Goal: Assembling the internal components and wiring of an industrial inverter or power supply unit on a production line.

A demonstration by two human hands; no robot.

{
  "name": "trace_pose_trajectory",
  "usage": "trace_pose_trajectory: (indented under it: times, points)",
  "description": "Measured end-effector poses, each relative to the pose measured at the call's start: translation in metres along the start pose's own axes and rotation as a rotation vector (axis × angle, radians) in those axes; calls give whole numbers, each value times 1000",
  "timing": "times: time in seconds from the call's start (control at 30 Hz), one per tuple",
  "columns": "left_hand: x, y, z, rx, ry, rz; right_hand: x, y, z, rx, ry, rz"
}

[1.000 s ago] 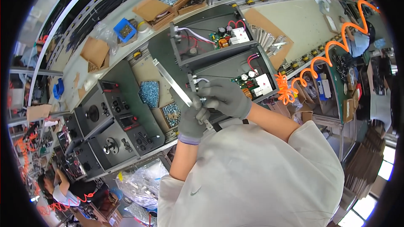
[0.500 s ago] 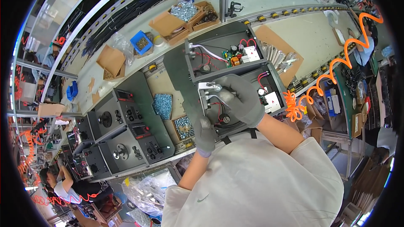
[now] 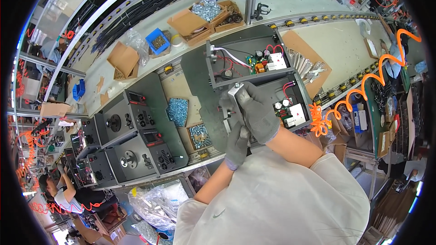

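Observation:
Grey-gloved, my right hand (image 3: 260, 114) is closed on a small silver metal bracket (image 3: 235, 89), which sticks out past the fingertips. It is over the left end of the nearer open black housing (image 3: 295, 80). My left hand (image 3: 236, 147), also gloved, is just below it at that housing's near left corner. Its fingers are pressed together; what they hold, if anything, is hidden. Another silver metal part (image 3: 227, 125) shows beside the left fingers. In the nearer housing are red wires and a white-covered block (image 3: 297, 114). A second open housing (image 3: 211, 66) behind it holds a circuit board (image 3: 260, 65).
Blue-silver screws (image 3: 177, 111) lie left of my hands, beside a cardboard box of fasteners (image 3: 200, 136). Further left stand housings with round flanges (image 3: 128, 159). Metal strips (image 3: 306, 66) lie on cardboard at right. An orange coiled hose (image 3: 320, 120) hangs near my right arm.
My right hand has drawn slightly nearer, and the bracket in it has turned. The left hand has moved right and up, close beneath the right. The whole view has shifted slightly.

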State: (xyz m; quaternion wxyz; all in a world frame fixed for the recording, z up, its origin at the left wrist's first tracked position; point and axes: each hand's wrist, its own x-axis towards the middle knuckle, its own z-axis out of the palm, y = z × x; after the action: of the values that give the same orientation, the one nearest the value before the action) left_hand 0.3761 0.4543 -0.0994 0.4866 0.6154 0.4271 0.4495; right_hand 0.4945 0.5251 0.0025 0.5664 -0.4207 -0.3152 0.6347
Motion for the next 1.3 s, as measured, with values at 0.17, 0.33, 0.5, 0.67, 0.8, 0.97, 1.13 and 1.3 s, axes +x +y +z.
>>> trace_pose_trajectory:
  times: [0.17,0.33,0.5,0.67,0.8,0.97,1.13,1.3]
  points:
    - [22,-25,-6,85,34,-134,36,-14,-14,42,-39,31]
    - [64,-56,-21,298,276,-264,137,19,-70,-933,-90,-210]
    - [108,-98,-31,774,272,-440,209,101,-78,-1408,-391,38]
    - [125,-114,-24,771,228,-477,239,140,-75,-1612,-482,208]
    - [125,-121,-21,815,232,-467,239,148,-71,-1507,-347,289]
    - [129,-115,-15,859,221,-502,239,151,-76,-1453,-385,339]
    - [130,-107,-13,841,220,-522,238,150,-80,-1408,-470,311]
    - [131,-100,-13,864,194,-552,235,152,-85,-1310,-466,299]
